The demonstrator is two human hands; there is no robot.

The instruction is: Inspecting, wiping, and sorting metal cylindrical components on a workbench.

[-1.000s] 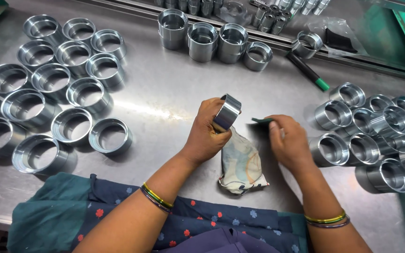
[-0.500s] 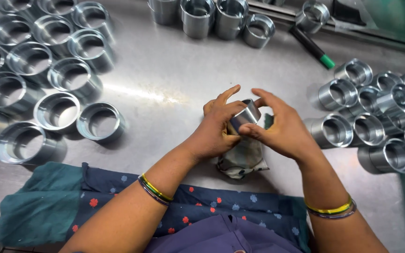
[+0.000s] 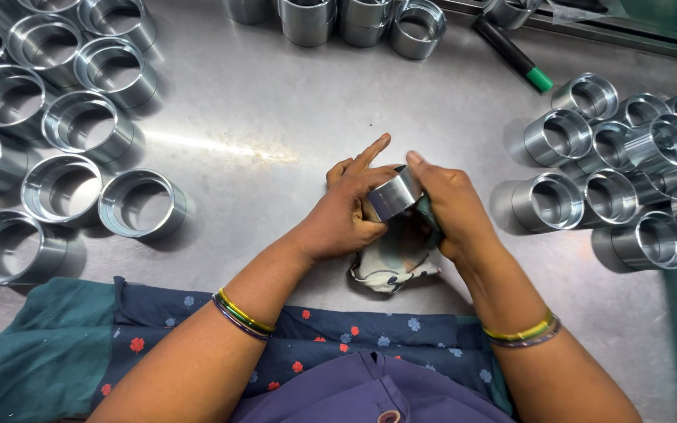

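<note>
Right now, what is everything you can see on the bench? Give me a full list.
Metal ring in hand: one, silver, held between both hands at bench centre.
Cloth: one, pale and patterned, bunched under the hands.
Upright rings: about ten, silver, grouped on the left, some cut off by the frame edge.
Rings lying on their sides: about ten, silver, piled on the right.
Rings at the back: several, silver, along the top edge, partly cropped.
Marker: one, black with a green end, upper right.
Bench top: steel grey.
Bangles: yellow and dark, on both wrists.
Left hand: grips the ring.
Right hand: on the ring and cloth.
</note>
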